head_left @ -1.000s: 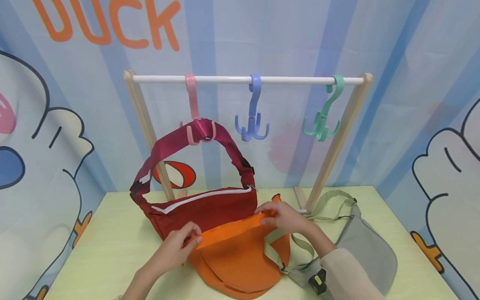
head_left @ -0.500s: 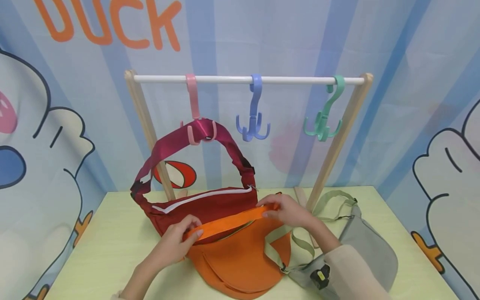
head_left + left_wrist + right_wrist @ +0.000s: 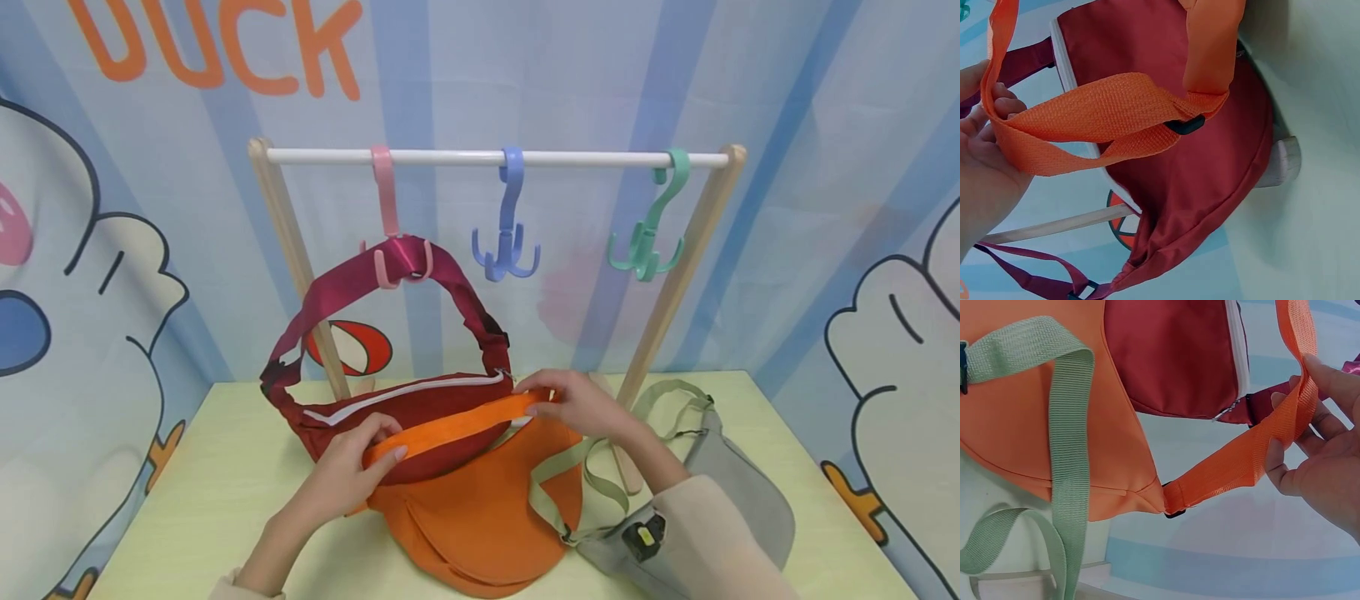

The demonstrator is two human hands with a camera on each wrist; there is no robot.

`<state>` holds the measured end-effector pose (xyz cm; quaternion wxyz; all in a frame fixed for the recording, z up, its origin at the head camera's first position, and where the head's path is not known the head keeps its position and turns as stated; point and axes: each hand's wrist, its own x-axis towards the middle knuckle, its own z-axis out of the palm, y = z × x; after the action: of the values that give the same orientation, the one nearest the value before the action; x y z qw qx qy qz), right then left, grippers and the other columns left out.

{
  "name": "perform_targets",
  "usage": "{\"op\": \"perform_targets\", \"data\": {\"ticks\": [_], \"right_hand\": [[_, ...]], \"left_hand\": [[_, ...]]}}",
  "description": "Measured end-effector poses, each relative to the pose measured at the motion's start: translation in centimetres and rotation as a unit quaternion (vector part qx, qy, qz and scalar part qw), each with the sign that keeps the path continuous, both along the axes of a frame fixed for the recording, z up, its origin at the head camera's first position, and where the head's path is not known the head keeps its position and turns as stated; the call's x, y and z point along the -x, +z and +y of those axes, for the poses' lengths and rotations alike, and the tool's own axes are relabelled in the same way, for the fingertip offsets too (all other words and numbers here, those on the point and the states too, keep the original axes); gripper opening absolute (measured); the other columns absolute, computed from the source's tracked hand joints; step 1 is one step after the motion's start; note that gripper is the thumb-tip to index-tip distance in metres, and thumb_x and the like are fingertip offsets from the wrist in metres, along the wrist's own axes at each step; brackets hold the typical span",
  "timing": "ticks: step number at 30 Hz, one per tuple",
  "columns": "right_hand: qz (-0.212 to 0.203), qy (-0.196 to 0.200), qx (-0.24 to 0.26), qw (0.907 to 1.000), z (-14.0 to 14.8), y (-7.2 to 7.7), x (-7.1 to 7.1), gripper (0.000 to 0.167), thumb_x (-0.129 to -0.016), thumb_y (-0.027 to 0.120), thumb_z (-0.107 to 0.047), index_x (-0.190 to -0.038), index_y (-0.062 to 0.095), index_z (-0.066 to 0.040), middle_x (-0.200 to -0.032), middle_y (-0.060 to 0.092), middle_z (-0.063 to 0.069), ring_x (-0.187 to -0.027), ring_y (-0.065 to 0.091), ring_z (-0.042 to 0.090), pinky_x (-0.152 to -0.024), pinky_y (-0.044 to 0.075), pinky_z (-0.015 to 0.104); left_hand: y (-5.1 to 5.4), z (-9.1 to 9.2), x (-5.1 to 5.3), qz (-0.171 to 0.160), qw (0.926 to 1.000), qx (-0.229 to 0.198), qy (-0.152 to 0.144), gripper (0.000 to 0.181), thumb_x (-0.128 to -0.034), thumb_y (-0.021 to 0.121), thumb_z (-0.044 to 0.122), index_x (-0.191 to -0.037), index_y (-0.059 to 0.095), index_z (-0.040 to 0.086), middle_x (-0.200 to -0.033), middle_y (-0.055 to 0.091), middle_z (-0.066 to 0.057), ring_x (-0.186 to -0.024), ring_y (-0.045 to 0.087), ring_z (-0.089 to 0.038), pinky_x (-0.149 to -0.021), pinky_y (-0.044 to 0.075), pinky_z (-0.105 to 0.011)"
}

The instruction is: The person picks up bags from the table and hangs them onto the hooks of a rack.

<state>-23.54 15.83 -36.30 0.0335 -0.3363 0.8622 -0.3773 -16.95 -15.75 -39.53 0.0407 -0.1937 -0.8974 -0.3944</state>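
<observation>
L hand (image 3: 341,467) & R hand (image 3: 581,408) each had fingers curled round the strap (image 3: 453,429), its long axis L-near to R-far. Blue hook (image 3: 507,218) hung above, on far side; R hand nearer. Orange bag (image 3: 487,517) was below strap, nearer than red bag (image 3: 420,412).

Small booth around me, looks staged like studio or display corner; home, shop or lab beyond, I can't tell. Printed backdrop (image 3: 480,67), pale with blue stripes, fills top and both sides of frame. Orange DUCK lettering (image 3: 258,52) upper left, big cartoon figures (image 3: 82,375) at left and right edges. Before me, pale yellow-green tabletop (image 3: 172,467) across bottom; at centre, wood-ended rack (image 3: 450,157) with white bar, pastel hooks (image 3: 508,208).
</observation>
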Motion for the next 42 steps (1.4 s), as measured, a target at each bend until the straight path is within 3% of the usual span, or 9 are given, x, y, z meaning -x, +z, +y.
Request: {"op": "perform_targets", "data": {"ticks": [4,10,16,32,38,42], "right_hand": [[0.003,-0.009,-0.004,0.9999,0.0,0.7,-0.1,0.026,-0.084,0.064,-0.007,-0.110,0.063,-0.007,-0.104,0.062,0.004,-0.080,0.052,0.014,-0.065,0.045,0.025],[0.003,0.001,0.000,1.0000,0.3,1.7,0.2,0.028,-0.084,0.064,-0.005,-0.112,0.062,-0.005,-0.103,0.062,0.004,-0.077,0.050,0.016,-0.061,0.043,0.026],[0.004,0.007,-0.004,1.0000,0.4,2.4,0.5,0.029,-0.085,0.064,-0.007,-0.113,0.061,-0.005,-0.106,0.061,0.005,-0.081,0.052,0.016,-0.068,0.045,0.029],[0.029,0.000,-0.005,0.9996,0.8,4.7,0.7,0.031,-0.083,0.066,-0.004,-0.113,0.061,-0.005,-0.100,0.062,0.005,-0.069,0.051,0.015,-0.061,0.044,0.027],[0.028,-0.006,0.001,0.9996,0.9,5.4,0.7,0.031,-0.083,0.065,-0.003,-0.114,0.060,-0.003,-0.099,0.061,0.008,-0.059,0.050,0.014,-0.053,0.045,0.027],[0.041,-0.001,0.012,0.9991,1.0,5.7,0.9,0.030,-0.083,0.065,-0.002,-0.113,0.060,-0.001,-0.101,0.061,0.010,-0.064,0.049,0.015,-0.055,0.044,0.027]], "left_hand": [[0.4,-0.1,0.2,0.010,0.9999,0.000,0.001,0.022,-0.0861,0.064,0.017,-0.104,0.054,0.011,-0.082,0.054,0.004,-0.070,0.048,-0.013,-0.061,0.042,-0.025],[1.1,0.1,0.4,0.029,0.9996,-0.001,0.006,0.024,-0.0851,0.066,0.019,-0.105,0.055,0.010,-0.084,0.056,0.004,-0.074,0.049,-0.013,-0.064,0.044,-0.026],[1.9,0.3,0.5,0.063,0.9979,-0.009,0.008,0.024,-0.0838,0.067,0.018,-0.103,0.057,0.009,-0.082,0.056,0.004,-0.075,0.050,-0.011,-0.065,0.044,-0.027],[4.0,0.9,0.8,0.068,0.9974,0.000,0.025,0.029,-0.0837,0.067,0.018,-0.108,0.057,0.006,-0.089,0.060,-0.003,-0.079,0.053,-0.016,-0.070,0.047,-0.034],[4.7,1.0,1.1,0.082,0.9965,-0.005,0.019,0.027,-0.0826,0.068,0.015,-0.105,0.056,0.006,-0.084,0.058,-0.003,-0.071,0.051,-0.015,-0.062,0.046,-0.028],[5.3,1.0,1.2,0.087,0.9961,-0.003,0.018,0.026,-0.0824,0.068,0.013,-0.104,0.055,0.006,-0.077,0.054,-0.001,-0.061,0.047,-0.013,-0.053,0.042,-0.025]]}}
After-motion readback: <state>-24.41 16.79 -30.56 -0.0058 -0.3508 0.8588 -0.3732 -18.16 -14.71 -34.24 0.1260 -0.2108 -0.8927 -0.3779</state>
